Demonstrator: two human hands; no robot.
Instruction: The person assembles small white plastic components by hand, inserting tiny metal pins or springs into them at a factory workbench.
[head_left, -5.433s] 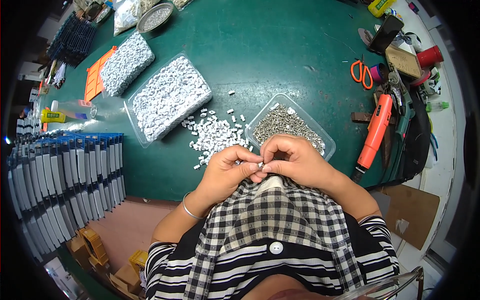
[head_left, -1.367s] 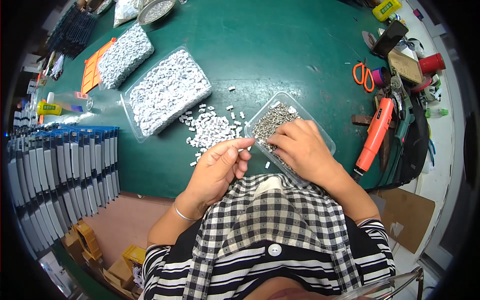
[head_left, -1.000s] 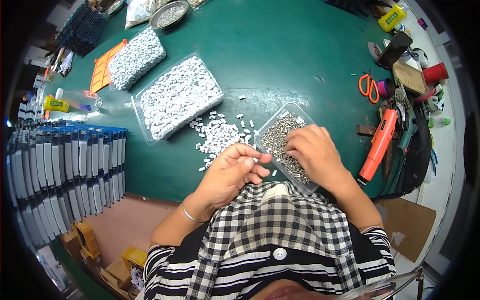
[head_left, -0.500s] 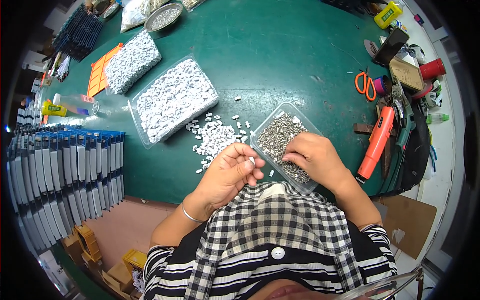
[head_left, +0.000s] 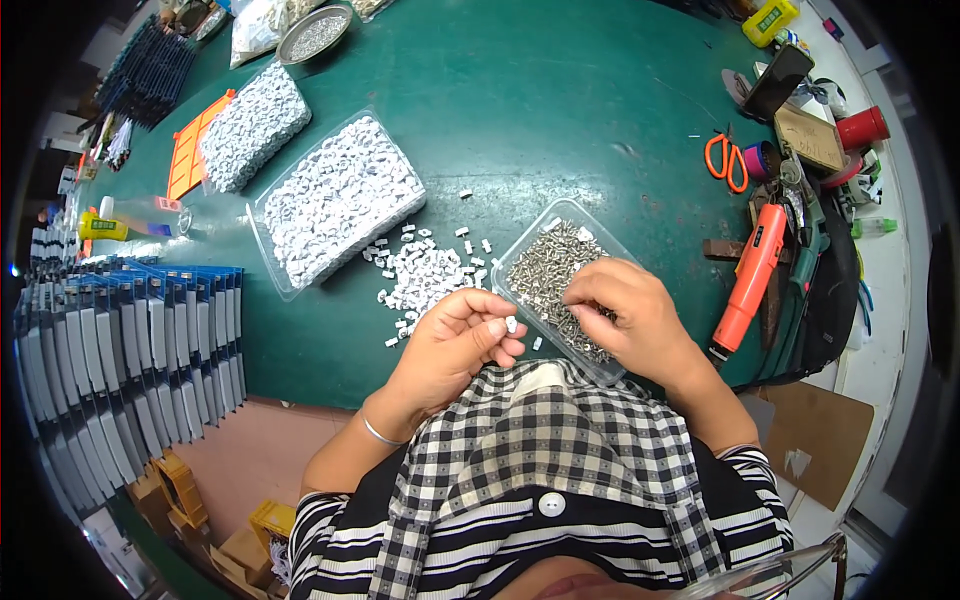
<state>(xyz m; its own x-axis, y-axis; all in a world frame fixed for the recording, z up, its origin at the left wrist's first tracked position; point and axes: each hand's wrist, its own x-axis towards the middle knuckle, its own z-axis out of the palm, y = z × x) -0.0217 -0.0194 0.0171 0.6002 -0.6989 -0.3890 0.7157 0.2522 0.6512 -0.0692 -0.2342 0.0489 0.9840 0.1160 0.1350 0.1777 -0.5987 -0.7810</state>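
Observation:
Between the thumb and fingertips of my left hand (head_left: 462, 338) is a small white plastic piece (head_left: 511, 324). My right hand (head_left: 630, 310) bends over a clear plastic box (head_left: 521, 240) full of small metal screws (head_left: 545, 268). Its thumb and forefinger come close together just above the screws; whatever they may hold is too small to make out. A loose heap of white plastic pieces (head_left: 428, 280) lies on the table beyond my left hand. One single piece (head_left: 537, 343) rests between the left hand and the screw box.
Two clear tubs of white pieces (head_left: 340, 200) (head_left: 255, 125) stand at the left on the green table (head_left: 520, 110). Blue racks of grey parts (head_left: 130, 350) fill the left edge. At right lie a red electric screwdriver (head_left: 750, 280), orange scissors (head_left: 727, 162) and a phone (head_left: 778, 85).
The white piece shows more fully at my left fingertips. My right thumb and forefinger have shifted slightly over the screws. The whole view has moved a little.

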